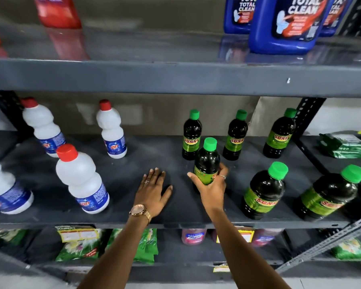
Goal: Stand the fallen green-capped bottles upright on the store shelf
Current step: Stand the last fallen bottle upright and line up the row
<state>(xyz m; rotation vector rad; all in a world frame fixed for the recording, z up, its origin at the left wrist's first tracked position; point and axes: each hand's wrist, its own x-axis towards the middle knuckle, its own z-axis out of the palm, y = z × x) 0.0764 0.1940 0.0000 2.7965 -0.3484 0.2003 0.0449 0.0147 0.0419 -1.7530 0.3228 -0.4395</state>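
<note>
Several dark bottles with green caps and green "Sunny" labels stand upright on the middle shelf (175, 213). My right hand (212, 189) is shut around the lower body of one green-capped bottle (207, 157), which is upright in the middle of the shelf. Three stand at the back: one (191, 135), another (236, 136), and a third (279, 134). Two larger-looking ones stand near the front edge on the right: one (264, 190) and one (329, 195). My left hand (153, 189) lies flat and open on the shelf, left of the held bottle. No fallen bottle is visible.
White bottles with red caps (81, 180) stand on the left half of the same shelf. Blue jugs (288, 24) and red containers sit on the shelf above. Green packets (344, 146) lie at far right. Green bags fill the shelf below.
</note>
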